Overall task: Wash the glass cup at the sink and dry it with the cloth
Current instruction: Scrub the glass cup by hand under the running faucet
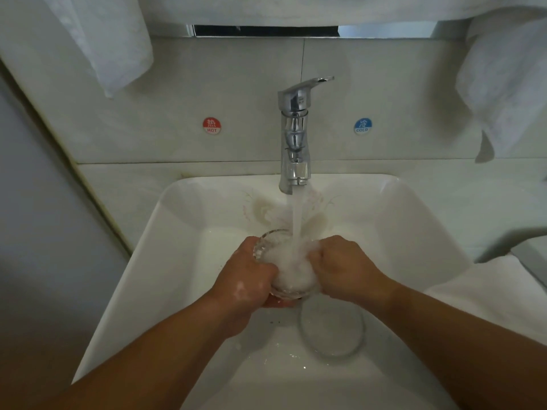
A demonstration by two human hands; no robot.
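Note:
The glass cup [288, 275] lies tilted in the middle of the white sink [414, 220], under the running water from the chrome tap [296, 134]. The stream falls into the cup's mouth and foams white inside it. My left hand [250, 275] wraps the cup's left side and underside, with soap suds on its back. My right hand [344, 267] grips the cup's right rim, fingers curled into the froth. A white cloth [461, 294] lies on the counter at the right of the sink.
A white towel [112, 39] hangs at the upper left and another [509, 84] at the upper right. Red HOT [212, 125] and blue COLD [363, 126] stickers flank the tap on the tiled wall. The drain ring [333, 335] sits below the hands.

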